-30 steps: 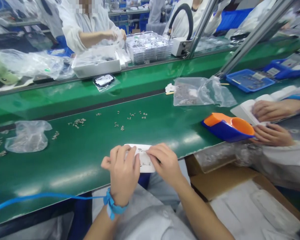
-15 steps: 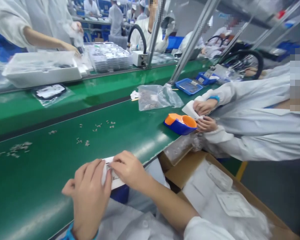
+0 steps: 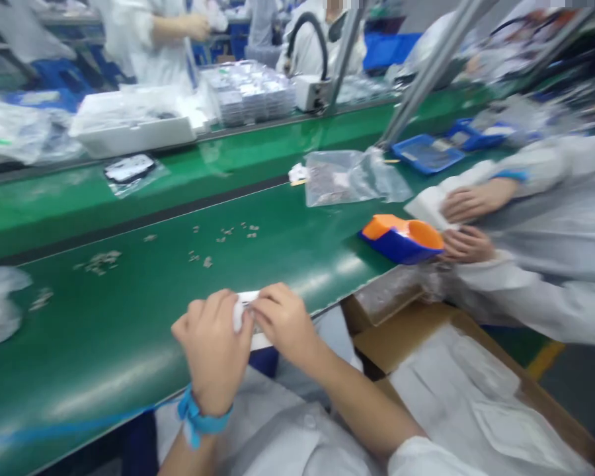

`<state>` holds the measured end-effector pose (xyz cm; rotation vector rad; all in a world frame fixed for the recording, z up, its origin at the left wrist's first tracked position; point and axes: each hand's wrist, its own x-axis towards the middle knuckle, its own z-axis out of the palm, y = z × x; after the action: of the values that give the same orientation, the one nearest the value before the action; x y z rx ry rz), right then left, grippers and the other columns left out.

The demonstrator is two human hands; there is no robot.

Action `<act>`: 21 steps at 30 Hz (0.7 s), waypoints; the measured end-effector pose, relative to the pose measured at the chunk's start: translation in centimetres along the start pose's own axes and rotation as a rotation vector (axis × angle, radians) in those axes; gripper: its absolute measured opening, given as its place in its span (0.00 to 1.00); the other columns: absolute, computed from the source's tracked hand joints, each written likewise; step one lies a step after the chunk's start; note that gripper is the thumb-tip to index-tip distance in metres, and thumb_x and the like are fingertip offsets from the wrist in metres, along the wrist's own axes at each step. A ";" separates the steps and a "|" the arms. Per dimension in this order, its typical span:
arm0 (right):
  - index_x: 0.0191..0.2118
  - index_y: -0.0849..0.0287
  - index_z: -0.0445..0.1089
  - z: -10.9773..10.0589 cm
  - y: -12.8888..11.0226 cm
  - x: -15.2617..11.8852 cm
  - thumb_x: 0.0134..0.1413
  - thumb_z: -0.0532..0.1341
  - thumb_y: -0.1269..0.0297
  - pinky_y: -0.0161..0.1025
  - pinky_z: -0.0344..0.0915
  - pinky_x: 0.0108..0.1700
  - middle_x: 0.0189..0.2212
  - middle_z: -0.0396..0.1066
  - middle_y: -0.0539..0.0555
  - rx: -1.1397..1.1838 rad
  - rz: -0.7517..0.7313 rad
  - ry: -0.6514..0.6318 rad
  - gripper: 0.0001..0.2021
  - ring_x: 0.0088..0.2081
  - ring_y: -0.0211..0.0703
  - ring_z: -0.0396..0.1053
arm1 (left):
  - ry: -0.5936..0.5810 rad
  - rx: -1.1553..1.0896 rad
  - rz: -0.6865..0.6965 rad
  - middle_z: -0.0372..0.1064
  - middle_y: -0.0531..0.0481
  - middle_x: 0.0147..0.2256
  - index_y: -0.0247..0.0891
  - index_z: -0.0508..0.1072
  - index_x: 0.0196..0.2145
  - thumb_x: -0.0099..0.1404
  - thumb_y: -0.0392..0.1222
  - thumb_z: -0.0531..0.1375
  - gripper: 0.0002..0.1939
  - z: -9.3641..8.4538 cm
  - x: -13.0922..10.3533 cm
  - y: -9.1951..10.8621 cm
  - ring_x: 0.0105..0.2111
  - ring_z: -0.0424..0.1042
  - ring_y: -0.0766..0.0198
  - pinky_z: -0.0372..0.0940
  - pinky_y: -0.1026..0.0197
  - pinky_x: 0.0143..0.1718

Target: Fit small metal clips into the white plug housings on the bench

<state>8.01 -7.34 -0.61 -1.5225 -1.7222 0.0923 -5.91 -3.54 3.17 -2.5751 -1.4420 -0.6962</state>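
A white plastic part (image 3: pixel 262 341) is held at the near edge of the green belt. My left hand (image 3: pixel 215 347) wraps round its left side, a blue band on the wrist. My right hand (image 3: pixel 287 324) pinches at the part's upper face, its fingertips close to my left thumb. Whatever lies between the fingertips is too small and hidden to name. Beyond my hands, small metal-looking pieces (image 3: pixel 99 262) lie scattered in loose groups on the green belt (image 3: pixel 143 317).
An orange and blue holder (image 3: pixel 401 239) stands to the right, beside a co-worker's hands (image 3: pixel 469 225) on a white part. Behind lie a clear bag of small pieces (image 3: pixel 332 182) and blue trays (image 3: pixel 429 153). An open cardboard box (image 3: pixel 406 337) with white trays is at lower right.
The view has shifted, so the belt's left side shows more, with a clear bag at its left edge. Both my hands keep hold of the white part; my left wrist band now shows fully.
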 end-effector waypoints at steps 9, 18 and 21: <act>0.44 0.56 0.71 0.4 0.2 -0.7 0.60 0.62 0.76 0.40 0.70 0.41 0.35 0.77 0.51 0.227 0.011 0.176 0.10 0.37 0.42 0.71 | -0.037 -0.064 -0.127 0.76 0.51 0.45 0.42 0.73 0.40 0.61 0.37 0.63 0.08 0.0 -0.2 0.8 0.41 0.66 0.54 0.52 0.50 0.42; 0.41 0.58 0.72 0.4 0.0 -1.1 0.63 0.59 0.75 0.41 0.67 0.40 0.32 0.77 0.53 0.074 -0.052 0.148 0.06 0.36 0.42 0.72 | -0.039 -0.087 -0.137 0.75 0.52 0.46 0.41 0.73 0.40 0.61 0.36 0.63 0.09 0.2 -0.1 0.8 0.41 0.66 0.54 0.52 0.50 0.42; 0.39 0.59 0.72 -0.4 -0.1 -0.9 0.65 0.57 0.75 0.41 0.65 0.38 0.29 0.75 0.53 -0.018 -0.134 0.035 0.08 0.35 0.43 0.71 | -0.060 -0.111 -0.127 0.75 0.51 0.46 0.41 0.73 0.41 0.61 0.36 0.63 0.10 -0.1 -0.2 0.7 0.42 0.65 0.54 0.53 0.50 0.42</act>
<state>8.08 -8.30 -0.72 -1.4094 -1.7960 -0.0189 -5.43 -4.06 3.25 -2.6260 -1.6418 -0.7416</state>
